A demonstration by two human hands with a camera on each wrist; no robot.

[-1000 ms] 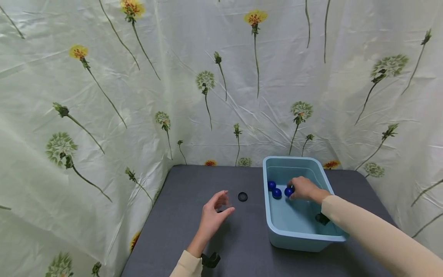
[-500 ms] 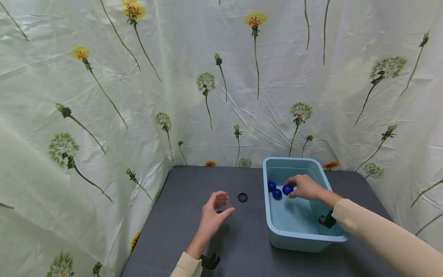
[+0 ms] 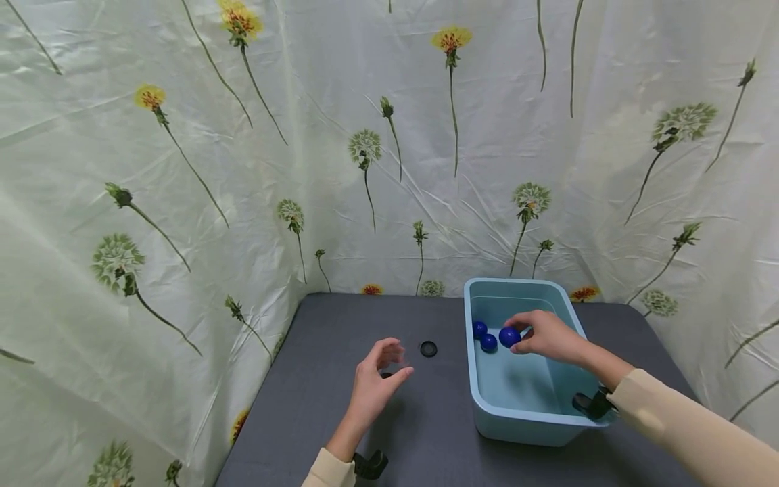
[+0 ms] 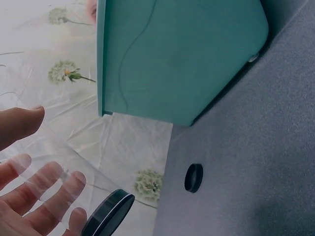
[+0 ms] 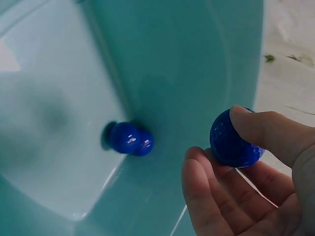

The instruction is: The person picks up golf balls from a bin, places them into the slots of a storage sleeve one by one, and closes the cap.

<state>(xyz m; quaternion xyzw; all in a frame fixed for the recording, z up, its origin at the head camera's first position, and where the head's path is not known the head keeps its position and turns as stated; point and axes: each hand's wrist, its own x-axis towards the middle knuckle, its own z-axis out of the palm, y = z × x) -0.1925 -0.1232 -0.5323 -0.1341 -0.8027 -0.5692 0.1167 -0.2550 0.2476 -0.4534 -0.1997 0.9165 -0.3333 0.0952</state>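
Observation:
A blue ball is pinched between the thumb and fingers of my right hand, held above the floor of a light blue plastic bin. Two more blue balls lie against each other by the bin's left wall; the nearer ball shows best. Left of the bin, my left hand curls round a clear see-through container with a black end. The container's wall is hard to make out, but fingers show through it. Whether anything is inside cannot be seen.
A round black lid lies on the dark grey table, between the left hand and the bin. Behind and to the left hangs a white curtain printed with flowers. Black camera mounts stick out at both wrists.
Still gripping the ball, my right hand has lifted it slightly off the bin floor, and the right wrist has drawn back toward the bin's near edge. The left hand has stayed put.

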